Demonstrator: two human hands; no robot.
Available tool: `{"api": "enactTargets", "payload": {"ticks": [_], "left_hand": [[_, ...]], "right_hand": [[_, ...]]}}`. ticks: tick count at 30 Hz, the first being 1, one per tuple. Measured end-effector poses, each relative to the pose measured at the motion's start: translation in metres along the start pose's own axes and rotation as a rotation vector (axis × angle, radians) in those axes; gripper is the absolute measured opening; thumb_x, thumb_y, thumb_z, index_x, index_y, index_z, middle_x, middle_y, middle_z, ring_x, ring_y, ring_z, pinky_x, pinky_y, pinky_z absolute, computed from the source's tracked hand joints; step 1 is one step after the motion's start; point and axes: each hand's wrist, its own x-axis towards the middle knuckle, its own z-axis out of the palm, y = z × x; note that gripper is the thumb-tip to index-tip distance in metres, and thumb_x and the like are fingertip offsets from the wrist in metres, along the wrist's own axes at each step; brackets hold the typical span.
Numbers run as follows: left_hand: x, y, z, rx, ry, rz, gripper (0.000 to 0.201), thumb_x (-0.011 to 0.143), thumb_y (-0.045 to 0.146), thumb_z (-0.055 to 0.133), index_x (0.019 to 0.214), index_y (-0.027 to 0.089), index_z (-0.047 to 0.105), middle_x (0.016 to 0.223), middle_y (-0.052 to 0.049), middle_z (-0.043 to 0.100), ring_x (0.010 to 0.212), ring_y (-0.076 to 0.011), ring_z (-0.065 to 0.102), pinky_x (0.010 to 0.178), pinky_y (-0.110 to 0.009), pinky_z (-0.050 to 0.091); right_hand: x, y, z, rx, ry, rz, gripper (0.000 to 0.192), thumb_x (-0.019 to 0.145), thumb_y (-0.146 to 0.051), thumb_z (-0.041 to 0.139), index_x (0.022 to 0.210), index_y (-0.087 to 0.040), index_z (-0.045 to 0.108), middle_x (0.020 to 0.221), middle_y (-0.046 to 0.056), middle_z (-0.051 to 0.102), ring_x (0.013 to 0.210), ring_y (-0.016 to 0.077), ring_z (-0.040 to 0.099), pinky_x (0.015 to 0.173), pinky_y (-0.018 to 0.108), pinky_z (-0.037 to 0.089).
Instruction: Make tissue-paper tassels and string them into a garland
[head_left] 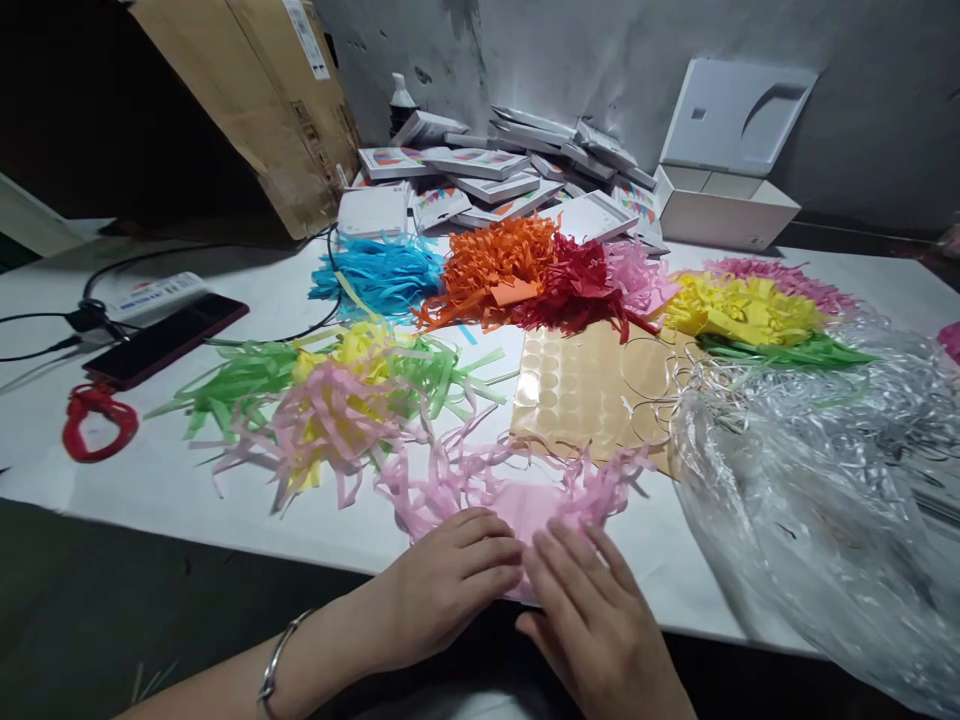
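Touching pink fringed paper, left hand and right hand show narrow-set fingers, grip unclear.

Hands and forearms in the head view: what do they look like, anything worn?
Both are bare, with no glove or ring visible. The left hand has a slim, shiny silver-coloured bracelet behind its wrist, and no sleeve shows on that forearm. The right hand shows nothing worn before the picture edge.
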Motion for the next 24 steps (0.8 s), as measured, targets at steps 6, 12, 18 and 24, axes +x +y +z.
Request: {"api": "enactTargets", "payload": {"ticks": [6,12,18,24], "left_hand": [[-0.007,0.002,-0.003,-0.050,0.027,-0.079,0.018,0.099,0.010,0.050,0.111,0.014,0.062,0.104,-0.011,0.073,0.097,-0.0227,0.064,0.086,-0.036,0.053],[-0.003,-0.001,0.000,-0.066,0.073,-0.080,0.019,0.098,0.008,0.049,0.110,0.013,0.061,0.102,-0.012,0.073,0.092,-0.0225,0.064,0.082,-0.036,0.052],[-0.009,0.001,-0.003,-0.079,0.076,-0.105,0.014,0.097,0.009,0.052,0.105,0.015,0.062,0.098,-0.011,0.073,0.089,-0.0212,0.065,0.080,-0.034,0.053],[-0.019,0.001,-0.004,-0.113,0.111,-0.231,0.021,0.099,0.010,0.047,0.114,0.019,0.059,0.108,-0.011,0.071,0.099,-0.0198,0.066,0.087,-0.032,0.055]], "right_hand": [[-0.003,-0.004,0.015,0.211,-0.004,0.159,0.019,0.094,-0.006,0.050,0.093,-0.016,0.065,0.085,0.004,0.068,0.087,0.0191,0.063,0.098,0.038,0.042],[0.008,-0.006,0.010,0.255,-0.140,0.243,0.035,0.092,-0.023,0.059,0.125,-0.015,0.058,0.104,0.007,0.070,0.092,0.0231,0.058,0.088,0.037,0.038],[0.008,-0.008,0.017,0.323,-0.099,0.210,0.012,0.085,-0.009,0.050,0.081,-0.020,0.054,0.089,0.003,0.064,0.090,0.0203,0.056,0.101,0.044,0.030],[0.015,-0.004,0.016,0.370,-0.134,0.216,0.017,0.094,-0.009,0.045,0.088,-0.021,0.054,0.075,-0.001,0.062,0.076,0.0165,0.057,0.088,0.034,0.038]]}}
